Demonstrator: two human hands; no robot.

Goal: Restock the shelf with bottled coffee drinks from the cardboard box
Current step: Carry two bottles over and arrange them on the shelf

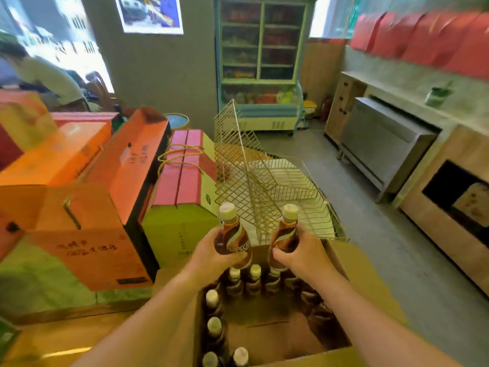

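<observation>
My left hand (211,254) grips a brown coffee bottle (232,234) with a cream cap, held upright above the open cardboard box (341,260). My right hand (299,254) grips a second brown coffee bottle (287,231) the same way, just to the right. Several more capped bottles (244,280) stand inside the box along its far and left walls; the box floor shows bare in the middle. Right behind the box stands the gold wire shelf rack (264,178), with no bottles on its wire tiers.
Orange and red cartons (87,207) are stacked on the left, a pink and green carton (182,186) beside the rack. A glass-door cooler (260,62) stands at the back. Counter and steel cabinet (383,144) line the right wall. A person (39,75) bends at far left.
</observation>
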